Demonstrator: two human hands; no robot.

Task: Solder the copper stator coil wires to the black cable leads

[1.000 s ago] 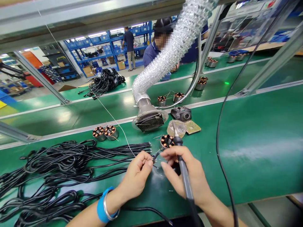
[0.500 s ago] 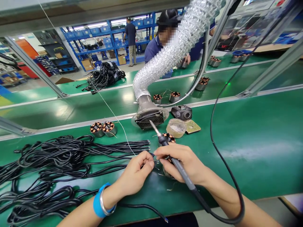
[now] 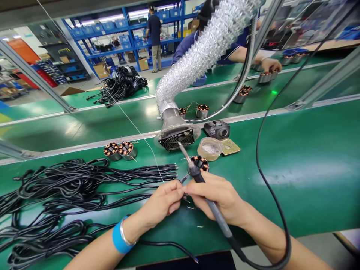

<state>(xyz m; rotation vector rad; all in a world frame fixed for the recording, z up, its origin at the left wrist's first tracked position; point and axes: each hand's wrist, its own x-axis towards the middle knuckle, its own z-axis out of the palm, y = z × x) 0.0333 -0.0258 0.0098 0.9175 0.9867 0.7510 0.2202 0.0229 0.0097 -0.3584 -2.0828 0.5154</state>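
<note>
My right hand [image 3: 218,195] holds a soldering iron [image 3: 216,215], its tip pointing up and left before the round-grilled fume extractor [image 3: 177,139]. My left hand [image 3: 165,198] is closed, its thumb and fingertips pinched against my right fingertips. A thin solder wire [image 3: 152,152] runs down to my left hand. Whatever small piece lies between the fingertips is hidden. Just beyond my right hand sits a copper-wound stator [image 3: 200,164], partly behind the iron. Black cables [image 3: 75,180] lie bundled at the left, several stripped ends near my left hand.
Two stators [image 3: 119,150] stand behind the cables. A round container [image 3: 210,148], a yellowish sponge [image 3: 230,146] and a dark holder [image 3: 216,129] are right of the extractor. Across the bench, a person's hand [image 3: 271,65] touches stators. The iron's cord [image 3: 261,168] loops at the right.
My fingertips have come together, and my right hand has shifted slightly down. Across the bench, the person's arm has reached to the right, onto stators. The view has shifted slightly.
</note>
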